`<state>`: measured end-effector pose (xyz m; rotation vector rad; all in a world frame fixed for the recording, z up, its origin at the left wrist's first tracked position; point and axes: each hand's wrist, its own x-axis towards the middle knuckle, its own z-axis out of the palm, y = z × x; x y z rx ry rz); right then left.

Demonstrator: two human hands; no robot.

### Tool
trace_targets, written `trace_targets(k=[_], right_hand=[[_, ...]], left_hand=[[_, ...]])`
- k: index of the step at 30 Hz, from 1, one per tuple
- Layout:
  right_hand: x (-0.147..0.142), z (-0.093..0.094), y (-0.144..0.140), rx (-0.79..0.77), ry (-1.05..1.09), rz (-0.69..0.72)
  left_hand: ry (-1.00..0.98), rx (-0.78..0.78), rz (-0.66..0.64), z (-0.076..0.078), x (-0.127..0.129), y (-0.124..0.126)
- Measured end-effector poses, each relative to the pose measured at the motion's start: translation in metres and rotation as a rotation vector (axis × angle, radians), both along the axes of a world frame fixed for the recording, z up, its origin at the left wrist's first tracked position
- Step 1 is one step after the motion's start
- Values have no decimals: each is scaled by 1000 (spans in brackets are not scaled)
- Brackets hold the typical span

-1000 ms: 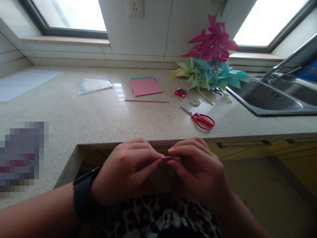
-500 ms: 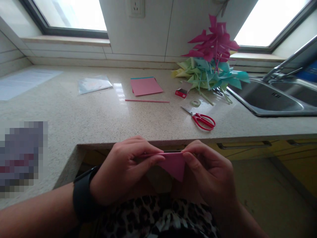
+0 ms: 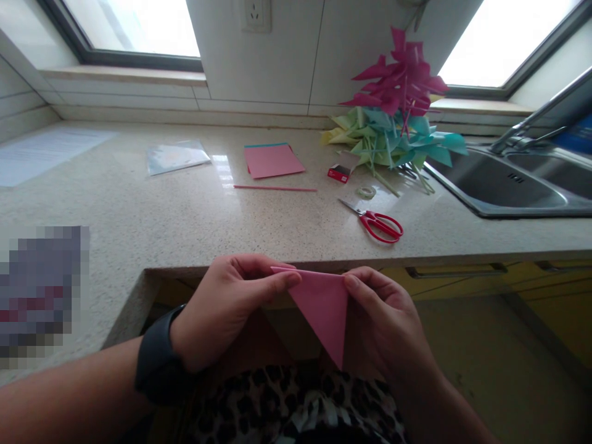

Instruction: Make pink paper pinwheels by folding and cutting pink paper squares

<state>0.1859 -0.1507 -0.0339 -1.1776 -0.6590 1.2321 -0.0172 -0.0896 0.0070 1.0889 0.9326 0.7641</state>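
A pink paper (image 3: pixel 324 308) folded into a triangle hangs point-down between both hands, just in front of the counter's front edge. My left hand (image 3: pixel 231 308) pinches its upper left corner between thumb and forefinger; a dark watch sits on that wrist. My right hand (image 3: pixel 383 320) grips the upper right edge, fingers behind the sheet.
On the speckled counter (image 3: pixel 185 216) lie red scissors (image 3: pixel 377 223), a tape roll (image 3: pixel 365 192), a small red box (image 3: pixel 338 173), a pink stick (image 3: pixel 275 188), a stack of pink paper (image 3: pixel 272 160) and a heap of paper pinwheels (image 3: pixel 393 117). A steel sink (image 3: pixel 513 182) is at right.
The pink paper was held edge-on and nearly flat between the fingertips; it has been turned and unfolded downward into a full triangle, and the hands have spread slightly apart.
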Motion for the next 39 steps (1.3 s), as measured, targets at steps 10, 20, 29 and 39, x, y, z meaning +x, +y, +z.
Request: trace_targets(k=[10, 20, 29, 39], right_hand=[[1, -6, -3, 18, -29, 109], [5, -11, -3, 8, 23, 91], [2, -9, -2, 37, -40, 56], [13, 6, 27, 100, -515, 48]], left_hand=[[12, 51, 42, -1, -1, -2], [105, 180, 64, 3, -3, -3], [140, 201, 85, -3, -5, 2], [193, 221, 134, 4, -5, 21]])
